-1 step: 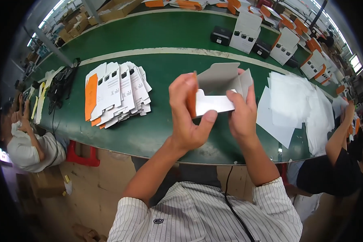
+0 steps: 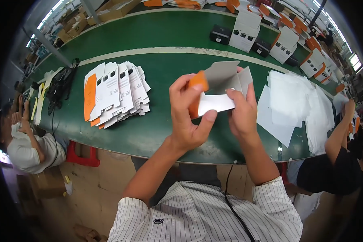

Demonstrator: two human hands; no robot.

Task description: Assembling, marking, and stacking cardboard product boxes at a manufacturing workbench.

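Over the near part of the green table I hold an unfolded carton box (image 2: 217, 103), white and orange outside and grey inside, its open side up. My left hand (image 2: 185, 115) grips its orange left side, thumb at the lower corner. A finger of that hand presses an orange flap, blurred and tilted inward. My right hand (image 2: 243, 109) holds the right side, thumb on the white front wall and fingers behind the grey side flap. A tall grey flap stands up at the box's back. To the left lies a pile of flat white and orange cartons (image 2: 115, 90).
White sheets (image 2: 288, 101) lie to the right on the green table (image 2: 161, 129). Standing boxes (image 2: 244, 34) and black cases (image 2: 220, 34) line the far right. Black cables (image 2: 62, 86) lie at the left. Co-workers sit at both sides, one in a black sleeve (image 2: 328, 173).
The orange flap at the box's left has tipped inward under my left finger. My right hand keeps its hold, and the box stays nearly in place.
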